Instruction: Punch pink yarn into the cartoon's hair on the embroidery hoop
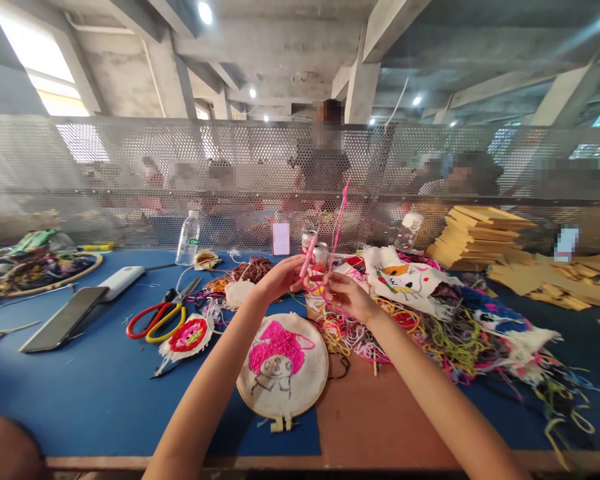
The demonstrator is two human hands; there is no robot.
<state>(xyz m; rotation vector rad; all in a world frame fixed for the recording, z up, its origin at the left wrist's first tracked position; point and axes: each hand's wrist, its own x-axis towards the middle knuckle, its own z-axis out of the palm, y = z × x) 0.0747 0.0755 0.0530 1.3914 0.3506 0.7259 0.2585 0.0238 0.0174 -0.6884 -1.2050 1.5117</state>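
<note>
My left hand (284,277) is closed around a pink pen-shaped punch needle (308,257), held tilted above the table. Close beside it, my right hand (351,295) pinches pink yarn (337,223). A thin strand of it rises to a point above the fingers, and more hangs between the hands. Below my left wrist lies a round embroidery hoop (283,407). Its white cloth (293,395) carries a character with a tufted pink hood and a drawn, unfilled face and body. The fingertips partly overlap, so the exact grip is hard to see.
Left are scissors (163,320), a round red patch (189,335), a phone (63,320), a white power bank (123,283) and a bottle (187,240). Right lie tangled yarn (415,333), a cat-patterned cloth (400,280) and stacked cardboard (473,233). A perforated metal screen (250,160) stands behind.
</note>
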